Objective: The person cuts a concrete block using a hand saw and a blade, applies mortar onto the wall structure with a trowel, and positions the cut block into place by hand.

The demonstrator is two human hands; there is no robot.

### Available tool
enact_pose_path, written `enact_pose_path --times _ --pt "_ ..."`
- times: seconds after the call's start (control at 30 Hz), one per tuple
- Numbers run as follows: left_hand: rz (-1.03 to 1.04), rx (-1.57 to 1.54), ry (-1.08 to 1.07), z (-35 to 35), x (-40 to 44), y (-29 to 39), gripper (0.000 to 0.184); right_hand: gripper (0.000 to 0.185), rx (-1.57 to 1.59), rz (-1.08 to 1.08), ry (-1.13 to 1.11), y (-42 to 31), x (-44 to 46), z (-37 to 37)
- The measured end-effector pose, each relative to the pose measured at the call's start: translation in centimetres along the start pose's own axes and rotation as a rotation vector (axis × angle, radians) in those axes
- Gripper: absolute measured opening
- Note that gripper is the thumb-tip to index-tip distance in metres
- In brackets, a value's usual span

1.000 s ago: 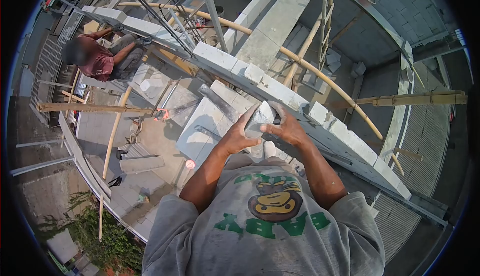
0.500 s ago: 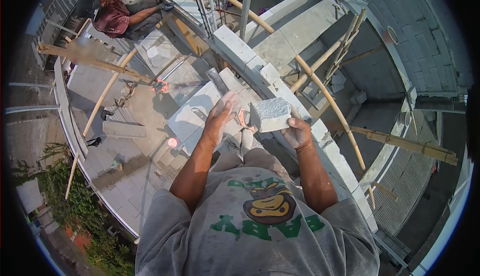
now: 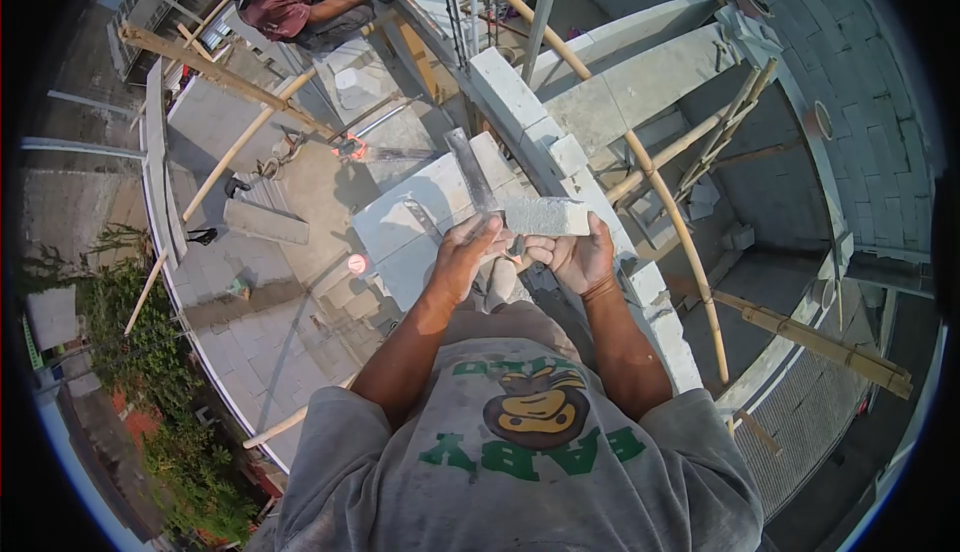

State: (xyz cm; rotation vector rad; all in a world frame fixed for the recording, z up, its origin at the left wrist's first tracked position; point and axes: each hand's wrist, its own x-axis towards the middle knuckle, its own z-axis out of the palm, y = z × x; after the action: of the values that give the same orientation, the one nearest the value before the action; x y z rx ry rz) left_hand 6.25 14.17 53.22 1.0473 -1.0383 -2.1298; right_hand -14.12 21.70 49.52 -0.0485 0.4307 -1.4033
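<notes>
A cut piece of lightweight concrete block (image 3: 546,216) is held in front of my waist, its long side crosswise. My right hand (image 3: 578,260) grips its right end, thumb up along the side and fingers curled underneath. At the left end, my left hand (image 3: 466,254) closes on it with thumb and fingers. Just beyond the hands, a hand saw's blade (image 3: 470,170) points away over the pale blocks. The saw's handle is mostly hidden behind the piece and my hands. One foot (image 3: 502,280) shows below the hands.
A block wall (image 3: 540,132) runs diagonally along my right. Bamboo poles (image 3: 662,182) cross beyond it. Large pale blocks (image 3: 400,227) lie to my left. A co-worker (image 3: 300,2) in a red shirt crouches at the upper left. The floor's curved edge (image 3: 190,322) drops toward greenery.
My left hand has moved from open beside the block piece to gripping its left end. The piece has been turned and its rough face now shows less. The whole view has shifted slightly.
</notes>
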Motion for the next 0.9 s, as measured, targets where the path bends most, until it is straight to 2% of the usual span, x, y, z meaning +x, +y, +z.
enact_pose_path --times 0.1,0.2,0.3,0.4,0.5,0.73,0.9 --pt "0.013 0.099 -0.038 -0.3 -0.2 1.0 0.059 0.078 -0.099 -0.014 0.035 -0.4 -0.2 1.7" --pt "0.129 0.076 0.13 -1.1 -0.3 2.8 0.057 0.07 -0.142 -0.073 0.148 -1.1 -0.2 0.7" --pt "0.165 -0.042 0.42 -4.9 0.0 4.0 0.057 0.065 -0.28 -0.115 0.295 -2.5 -0.2 -1.0" --pt "0.177 -0.118 0.605 -8.2 0.0 4.2 0.053 0.064 -0.336 -0.155 0.305 -4.1 0.1 -1.0" --pt "0.161 -0.157 0.622 -10.1 0.9 3.3 0.057 0.064 -0.472 -0.213 0.329 -5.0 1.8 -1.2" --pt "0.05 -0.261 0.472 -8.5 7.0 -1.4 0.053 0.072 -0.997 -0.312 0.467 -8.0 10.5 1.9" --pt "-0.074 -0.303 0.487 -9.5 13.8 -6.1 0.046 0.078 -1.429 -0.425 0.52 -11.2 20.9 -3.2"
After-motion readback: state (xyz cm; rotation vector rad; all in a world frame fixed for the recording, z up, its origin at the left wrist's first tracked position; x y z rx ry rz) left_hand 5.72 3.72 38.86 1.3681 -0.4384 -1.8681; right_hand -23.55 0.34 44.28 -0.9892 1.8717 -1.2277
